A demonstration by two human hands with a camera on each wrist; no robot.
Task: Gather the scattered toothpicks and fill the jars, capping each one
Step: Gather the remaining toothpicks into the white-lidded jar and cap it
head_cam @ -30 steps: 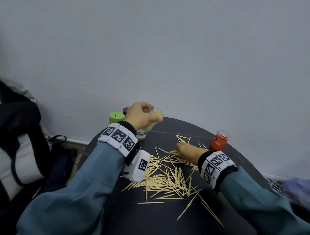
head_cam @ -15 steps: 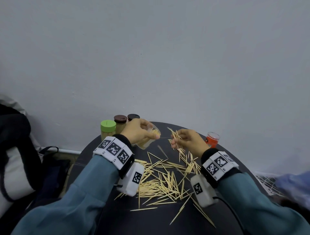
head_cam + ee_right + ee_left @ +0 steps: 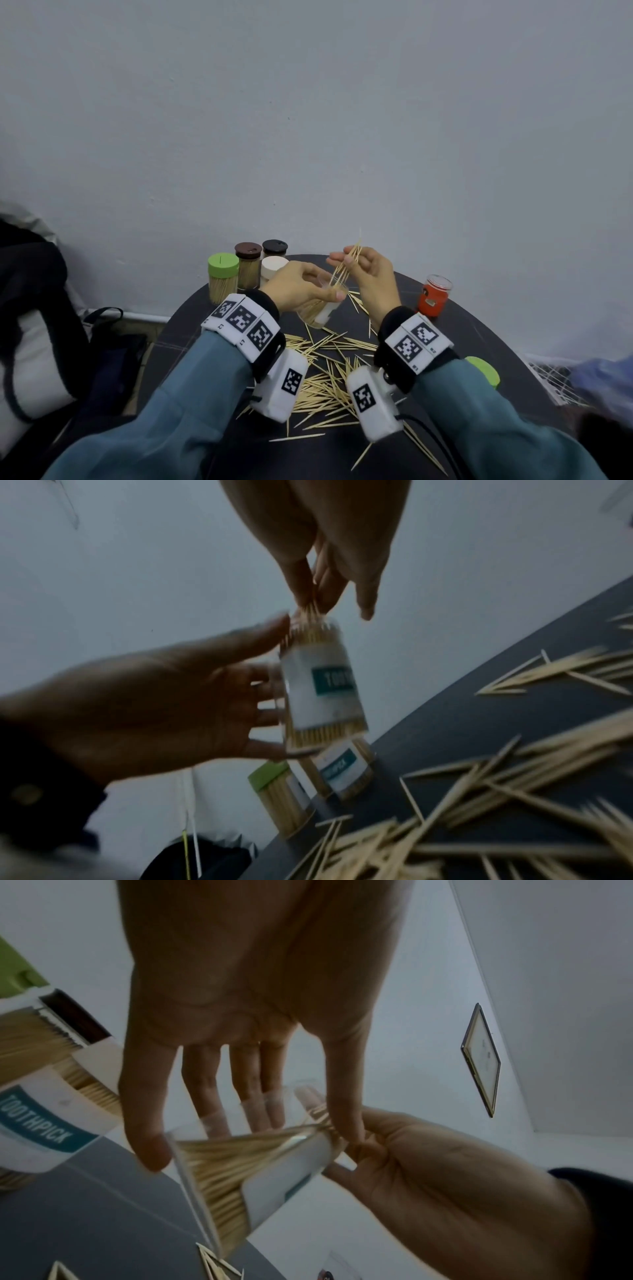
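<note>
Dozens of loose toothpicks (image 3: 329,383) lie criss-crossed on the dark tabletop (image 3: 479,329) nearest the person, between the two wrists; above that heap the left hand (image 3: 294,287) has its grip wrapped round an open clear jar (image 3: 325,305), lifted off the tabletop and tilted toward the right hand (image 3: 373,274), whose grip pinches a small bundle of toothpicks (image 3: 347,265) with the lower tips at the jar's mouth; to do this step well, I judge the bundle should be kept tight and parallel, the mouth steadied under it, and the pinch loosened only once the tips are well inside, or strays may fan out and drop; the jar is transparent with a white and teal label and looks largely filled; farther back stand capped jars (image 3: 246,270) with green, brown, dark and pale lids, full of toothpicks, and at the right an orange jar (image 3: 433,296), well apart from the hands.
</note>
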